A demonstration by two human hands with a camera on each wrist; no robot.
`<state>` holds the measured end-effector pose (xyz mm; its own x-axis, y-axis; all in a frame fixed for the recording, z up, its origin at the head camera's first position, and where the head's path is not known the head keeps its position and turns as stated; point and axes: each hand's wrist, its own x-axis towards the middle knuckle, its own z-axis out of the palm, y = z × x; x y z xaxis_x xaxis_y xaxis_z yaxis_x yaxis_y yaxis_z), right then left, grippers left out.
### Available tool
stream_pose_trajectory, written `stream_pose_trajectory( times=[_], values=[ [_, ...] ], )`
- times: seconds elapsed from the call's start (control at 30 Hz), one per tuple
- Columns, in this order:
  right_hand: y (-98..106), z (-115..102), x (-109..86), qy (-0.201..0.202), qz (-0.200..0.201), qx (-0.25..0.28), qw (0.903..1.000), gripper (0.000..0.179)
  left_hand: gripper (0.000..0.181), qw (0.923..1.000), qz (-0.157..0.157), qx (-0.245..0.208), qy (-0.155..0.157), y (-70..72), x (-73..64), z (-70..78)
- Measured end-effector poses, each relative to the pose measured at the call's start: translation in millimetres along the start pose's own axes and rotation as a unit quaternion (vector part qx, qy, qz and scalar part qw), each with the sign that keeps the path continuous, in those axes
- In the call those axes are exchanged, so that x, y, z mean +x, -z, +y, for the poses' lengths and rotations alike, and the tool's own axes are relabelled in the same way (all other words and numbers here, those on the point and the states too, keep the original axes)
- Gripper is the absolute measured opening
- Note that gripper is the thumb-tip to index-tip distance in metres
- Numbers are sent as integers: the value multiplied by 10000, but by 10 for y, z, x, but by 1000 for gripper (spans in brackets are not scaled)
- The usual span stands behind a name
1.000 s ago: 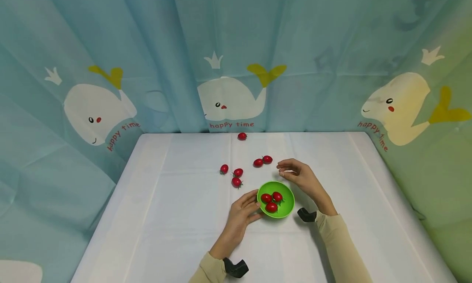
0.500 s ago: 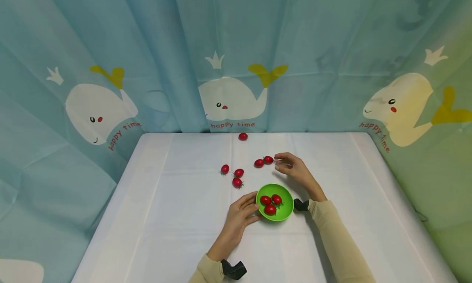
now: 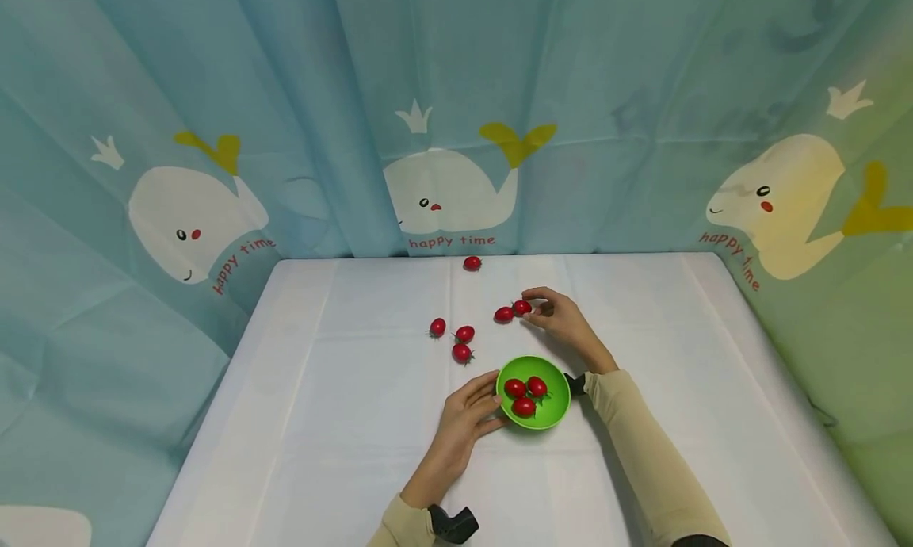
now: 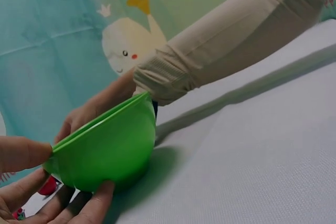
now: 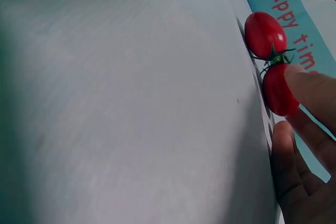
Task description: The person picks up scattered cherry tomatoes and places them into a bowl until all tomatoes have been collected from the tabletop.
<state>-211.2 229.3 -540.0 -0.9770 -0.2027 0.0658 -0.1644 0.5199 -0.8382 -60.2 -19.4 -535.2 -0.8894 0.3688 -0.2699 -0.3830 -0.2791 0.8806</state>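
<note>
My left hand [image 3: 460, 420] grips a green bowl [image 3: 558, 408] from its left side. In the left wrist view the thumb [image 4: 23, 153] lies at the bowl's rim and the fingers [image 4: 100, 203] spread under its outer wall. Inside the bowl are 3 red cherry tomatoes [image 3: 524, 407]. Beyond it, my right hand [image 3: 563, 319] pinches a cherry tomato [image 3: 522, 307] between thumb and fingers; in the right wrist view the thumb overlaps this tomato [image 5: 277, 90]. Another cherry tomato [image 3: 503, 315] lies against it on the left, their green stems meeting.
On the white table [image 3: 357, 420], a group of 3 loose cherry tomatoes [image 3: 462, 353] lies left of the right hand. A single cherry tomato [image 3: 472, 263] rests by the far edge. A blue curtain [image 3: 321, 119] with printed whales hangs behind and at the sides.
My right hand has moved left and away from me, onto the right one of the touching tomatoes. The bowl, held in my left hand, has shifted slightly toward me.
</note>
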Motion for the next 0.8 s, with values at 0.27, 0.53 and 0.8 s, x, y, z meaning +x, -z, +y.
stream_pose_trajectory(
  times=[0.27, 0.53, 0.8],
  values=[
    [-29, -21, 54, 8, -4, -239, 9997, 37, 54, 10000, 36, 14, -34, -11, -4, -6],
    [-35, -29, 28, -38, -27, -215, 9998, 35, 53, 10000, 29, 4, -75, -11, -4, -15],
    [-13, -21, -34, -227, -11, -183, 9996, 34, 55, 9999, 0, 12, -151, -10, -25, -15]
  ],
)
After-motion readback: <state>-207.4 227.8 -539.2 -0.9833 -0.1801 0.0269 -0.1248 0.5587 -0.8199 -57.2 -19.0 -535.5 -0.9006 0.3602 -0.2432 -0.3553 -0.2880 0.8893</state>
